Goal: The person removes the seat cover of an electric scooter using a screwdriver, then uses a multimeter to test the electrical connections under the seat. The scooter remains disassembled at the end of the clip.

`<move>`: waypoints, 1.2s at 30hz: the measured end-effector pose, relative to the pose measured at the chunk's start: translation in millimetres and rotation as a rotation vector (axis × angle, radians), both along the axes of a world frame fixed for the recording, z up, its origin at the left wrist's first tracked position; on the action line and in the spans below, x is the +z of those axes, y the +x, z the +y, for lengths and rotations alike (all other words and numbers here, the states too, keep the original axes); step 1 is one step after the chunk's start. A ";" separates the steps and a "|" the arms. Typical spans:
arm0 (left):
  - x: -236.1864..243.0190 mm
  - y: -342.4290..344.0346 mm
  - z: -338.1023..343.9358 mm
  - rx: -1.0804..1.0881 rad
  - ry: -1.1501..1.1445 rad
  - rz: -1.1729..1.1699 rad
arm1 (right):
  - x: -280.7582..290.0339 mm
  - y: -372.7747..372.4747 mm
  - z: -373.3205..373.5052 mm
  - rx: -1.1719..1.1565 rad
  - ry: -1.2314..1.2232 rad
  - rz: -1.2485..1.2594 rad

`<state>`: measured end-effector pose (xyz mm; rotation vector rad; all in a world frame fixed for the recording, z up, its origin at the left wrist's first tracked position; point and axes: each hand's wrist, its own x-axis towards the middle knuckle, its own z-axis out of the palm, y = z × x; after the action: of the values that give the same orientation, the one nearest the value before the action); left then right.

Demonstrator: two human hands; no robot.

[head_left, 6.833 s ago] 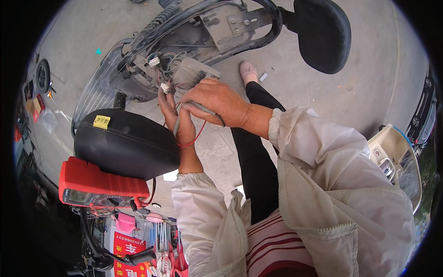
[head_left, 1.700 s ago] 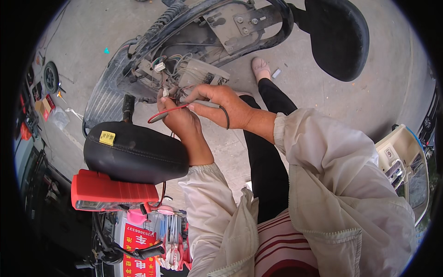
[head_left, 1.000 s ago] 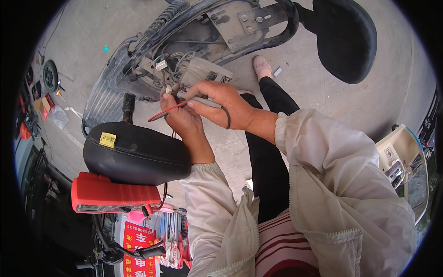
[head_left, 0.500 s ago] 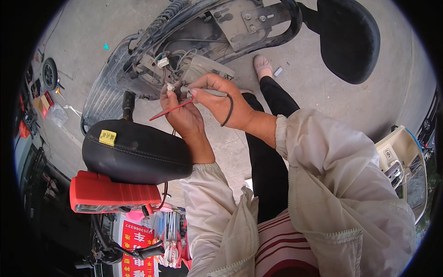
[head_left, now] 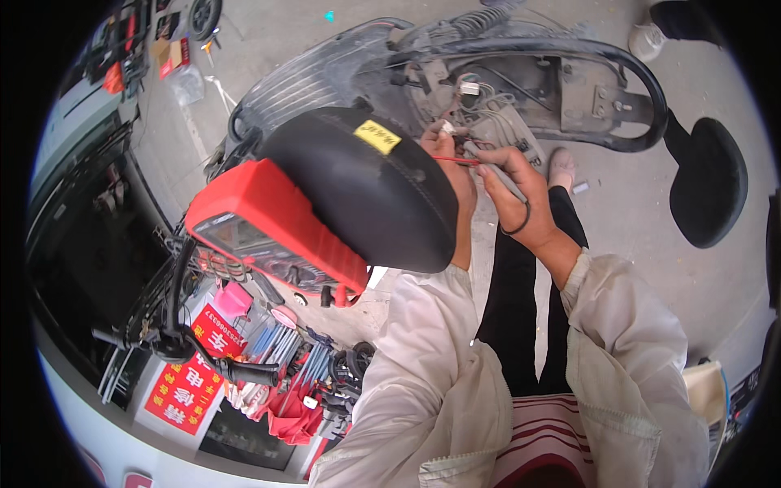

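Observation:
My left hand (head_left: 460, 183) is closed on a small white plug connector (head_left: 447, 128) beside the scooter's exposed wiring. In my right hand (head_left: 521, 199) is a grey meter probe (head_left: 506, 180), held like a pen with its front end near the connector; its dark lead loops below my wrist. A red probe (head_left: 455, 160) crosses my left palm and reaches the right fingertips. The black padded seat (head_left: 366, 191) partly hides my left hand. Against the seat leans a red multimeter (head_left: 281, 236), its display too dim to read. Whether the probe tips touch metal is hidden by my fingers.
The opened scooter body (head_left: 561, 98) lies ahead, with a bundle of wires and a white connector (head_left: 469, 89). A black padded backrest (head_left: 709, 183) is at right. Another person's shoe (head_left: 647, 41) stands far right. A handlebar (head_left: 244, 372) and red sign (head_left: 183, 390) are lower left.
My view has swung left, so the scooter, seat and hands appear farther right. More of the multimeter's face shows. Both hands keep their hold, and another person's shoe has come into view.

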<state>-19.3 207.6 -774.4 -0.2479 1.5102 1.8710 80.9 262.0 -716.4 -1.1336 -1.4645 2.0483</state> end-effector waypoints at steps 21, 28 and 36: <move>12.1 6.4 -14.0 -0.237 -0.339 0.417 | 16.4 41.0 6.6 -0.145 -0.062 -0.070; 36.8 10.1 -35.2 -0.414 -0.564 0.411 | 21.0 52.4 18.2 -0.162 -0.067 -0.051; 40.3 24.3 -35.8 -0.360 -0.308 0.309 | 27.7 54.7 29.9 -0.132 -0.058 -0.104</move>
<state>5.0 171.8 -734.1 0.1757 1.9081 1.4353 135.6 291.9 -688.7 -1.3418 -1.3458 1.9800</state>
